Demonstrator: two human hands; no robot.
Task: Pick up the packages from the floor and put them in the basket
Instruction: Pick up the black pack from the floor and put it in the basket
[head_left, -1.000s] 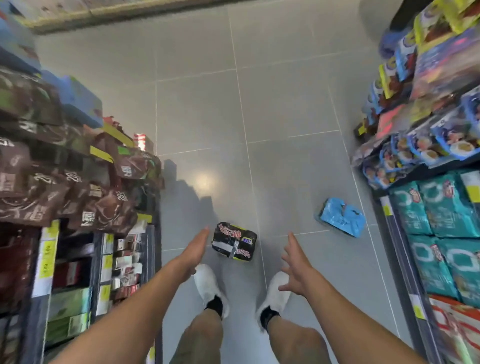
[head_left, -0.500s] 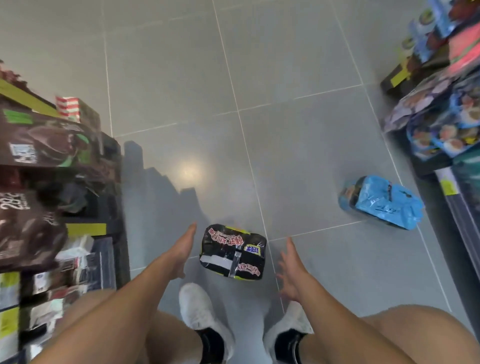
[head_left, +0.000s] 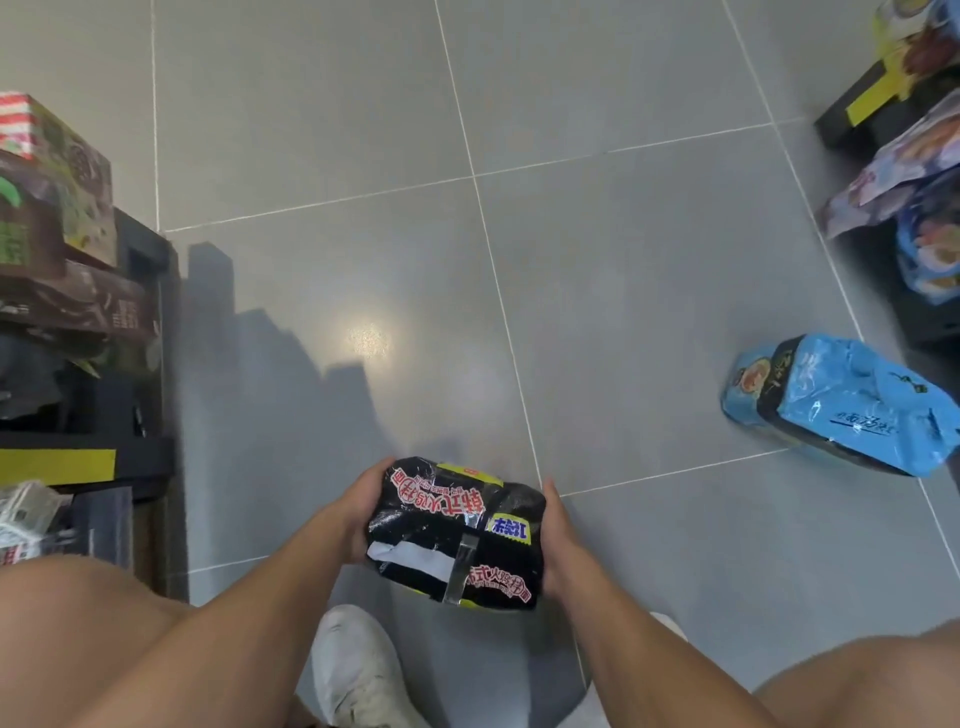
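Observation:
A black noodle multipack (head_left: 457, 535) with red and white lettering is held between both my hands, just above the grey tiled floor in front of my feet. My left hand (head_left: 358, 514) grips its left end, fingers curled over the top edge. My right hand (head_left: 558, 540) clasps its right end. A blue package (head_left: 841, 405) lies on the floor at the right, close to the right-hand shelf. No basket is in view.
A dark shelf unit (head_left: 135, 332) with brown and green boxes stands on the left. Another shelf (head_left: 883, 119) with bagged goods is at the right. My white shoe (head_left: 358, 670) and bent knees fill the bottom edge. Open floor (head_left: 571, 260) lies ahead.
I have crouched lower. Both hands, open on either side of the black package before, have closed onto its ends and it now sits between them.

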